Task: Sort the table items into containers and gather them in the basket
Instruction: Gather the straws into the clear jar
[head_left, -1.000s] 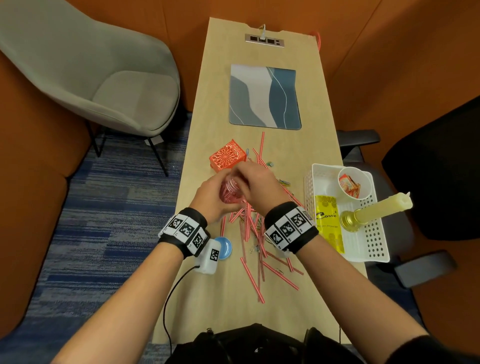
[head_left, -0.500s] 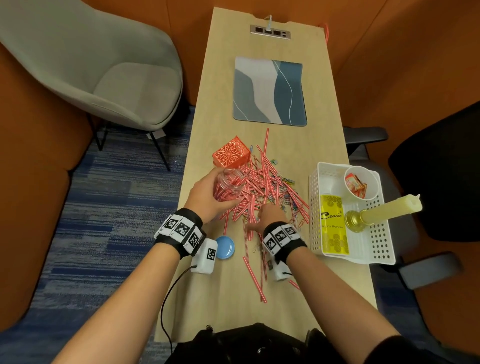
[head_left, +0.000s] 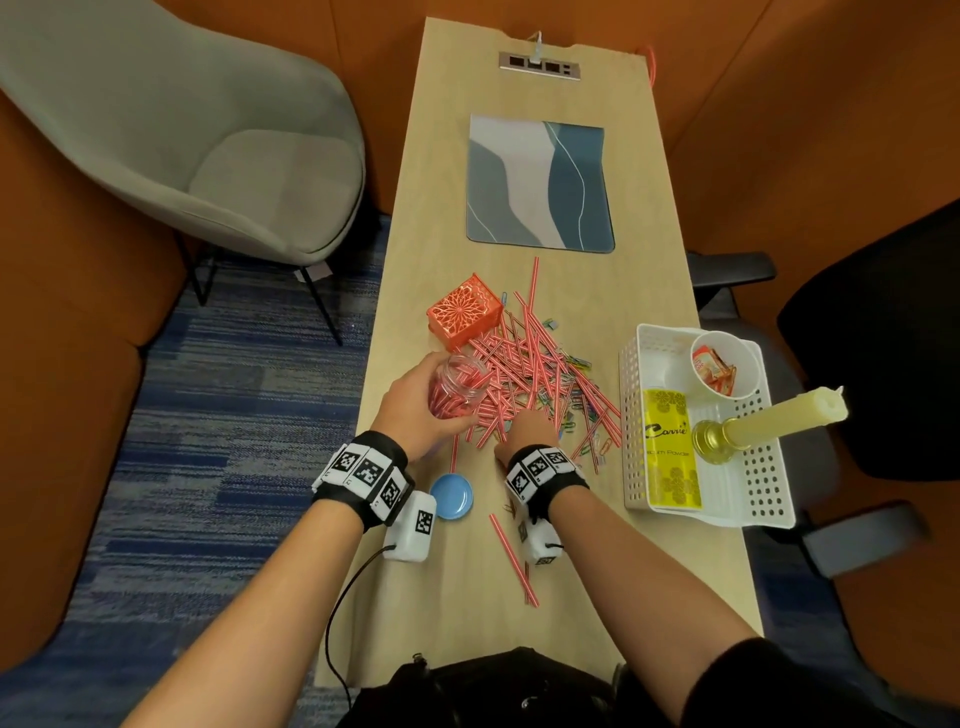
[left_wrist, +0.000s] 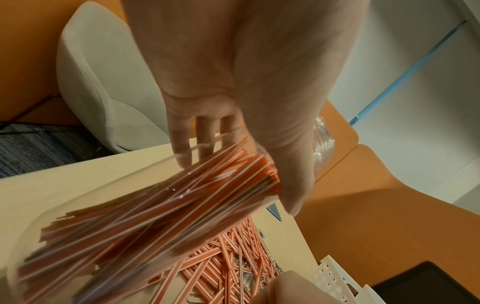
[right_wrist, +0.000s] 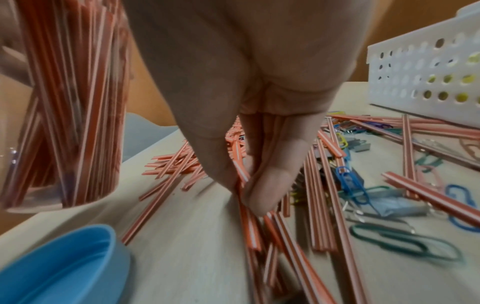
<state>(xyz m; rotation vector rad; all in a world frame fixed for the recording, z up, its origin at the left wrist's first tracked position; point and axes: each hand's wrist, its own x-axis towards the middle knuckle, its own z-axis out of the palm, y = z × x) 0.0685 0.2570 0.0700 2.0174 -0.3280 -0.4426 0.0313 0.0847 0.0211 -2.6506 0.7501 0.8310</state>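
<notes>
My left hand (head_left: 415, 405) grips a clear jar (head_left: 457, 387) tilted over the table, partly filled with red-and-white straws (left_wrist: 155, 209). A heap of the same straws (head_left: 524, 374) lies in the table's middle, mixed with coloured paper clips (right_wrist: 394, 240). At the near edge of the heap my right hand (head_left: 524, 431) pinches a straw (right_wrist: 244, 174) between thumb and fingertip. To the right, a white perforated basket (head_left: 636, 415) holds a yellow packet (head_left: 670, 452), a white cup (head_left: 724, 364) and a candle in a brass holder (head_left: 769, 418).
An orange lattice box (head_left: 465, 309) sits just beyond the jar. The jar's blue lid (head_left: 451, 496) lies near my left wrist. A blue-grey mat (head_left: 540, 182) lies further back. A few stray straws (head_left: 514, 556) lie near the front edge.
My right hand left the jar's mouth and dropped to the near edge of the straw heap, where it now pinches a straw. The left hand kept hold of the jar.
</notes>
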